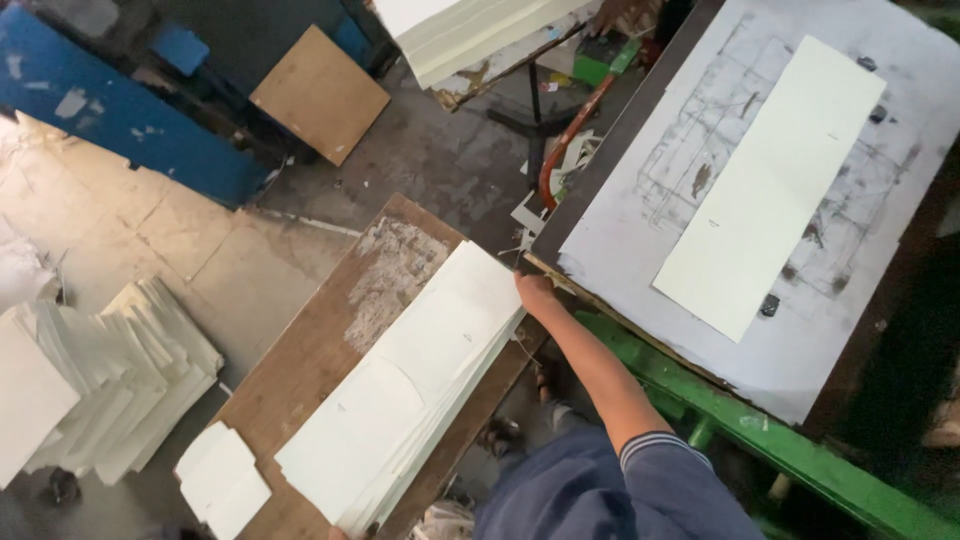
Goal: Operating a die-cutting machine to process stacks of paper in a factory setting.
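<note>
— Where are the hands right now?

— One hand (pixel 537 292) reaches out on a bare forearm from a blue sleeve and rests at the far corner of a stack of cream sheets (pixel 405 385). Which hand it is I can't say for certain, and whether its fingers pinch a sheet or only touch the edge can't be made out. The other hand barely shows at the bottom edge by the near end of the stack, too little to judge its grip.

— And the stack?

— It lies lengthwise on a worn wooden table (pixel 318 345), long narrow sheets, matte and stiff-looking, edges slightly fanned. A smaller pile of squarish cards (pixel 222 478) sits by its near end.

— How far along does the work look?

— One single long sheet (pixel 770 185) already lies flat on the grey, ink-smudged board (pixel 880 330) to the right, set in a green frame. The stack looks thick, so I'd judge much remains. More heaps of sheets (pixel 100 385) sit on the floor at left.
</note>
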